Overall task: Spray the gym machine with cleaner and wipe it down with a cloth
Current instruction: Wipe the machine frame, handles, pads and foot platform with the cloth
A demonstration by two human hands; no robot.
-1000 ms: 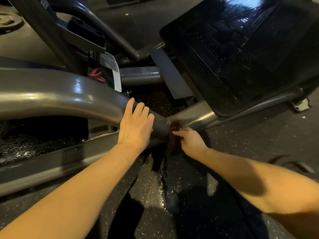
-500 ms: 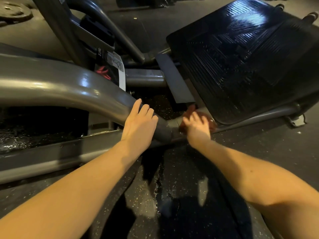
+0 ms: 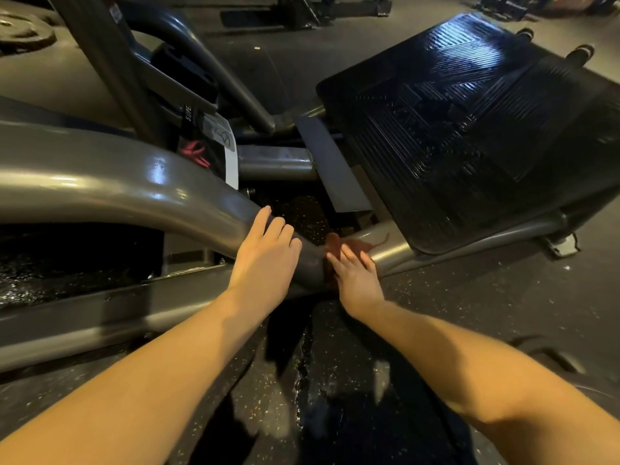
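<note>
Dark speckled rubber floor (image 3: pixel 469 313) under me, dim gym light, a weight plate (image 3: pixel 23 31) lying far off at the top left. The gym machine (image 3: pixel 84 317) sends a thick grey tube (image 3: pixel 117 182) sweeping in from the left, bending down to a joint right in front of me. My left hand (image 3: pixel 265 260) lies flat on that bend, fingers straight and together, holding nothing. My right hand (image 3: pixel 359 280) is just beside it, fingers stretched out, pressing the reddish-brown cloth (image 3: pixel 352 245) against the joint. The hands are near each other, not touching. Beyond the cloth — the big black ribbed footplate (image 3: pixel 469 129), tilted, catching glare. A label (image 3: pixel 221 135) sits behind the tube.
</note>
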